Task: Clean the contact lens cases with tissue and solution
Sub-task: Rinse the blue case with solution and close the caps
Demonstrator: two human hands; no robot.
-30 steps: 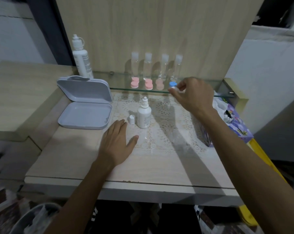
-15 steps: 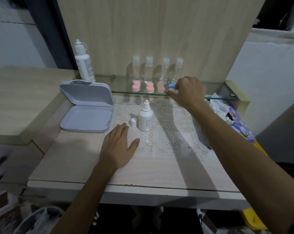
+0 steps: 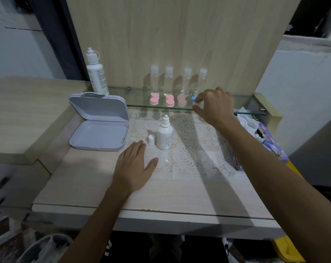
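Right hand (image 3: 215, 104) is at the front edge of the glass shelf (image 3: 242, 100), fingertips pinched on the blue-and-white lens case (image 3: 195, 101), last in a row beside 3 pink cases (image 3: 167, 100) lying just left of those fingers. Left hand (image 3: 133, 168) lies flat, fingers straight, on the table; the uncapped solution bottle (image 3: 165, 134) and its cap (image 3: 151, 139) stand just beyond its fingertips. Tissue pack (image 3: 246, 120) sits under the right wrist. Judgement: whether this case is arriving or leaving cannot be told; no tissue is in hand.

Dim indoor shot, kinda soft all over

Arms throw long shadows across the table (image 3: 179, 196), edges bend from the wide lens, bottom corners blurry.
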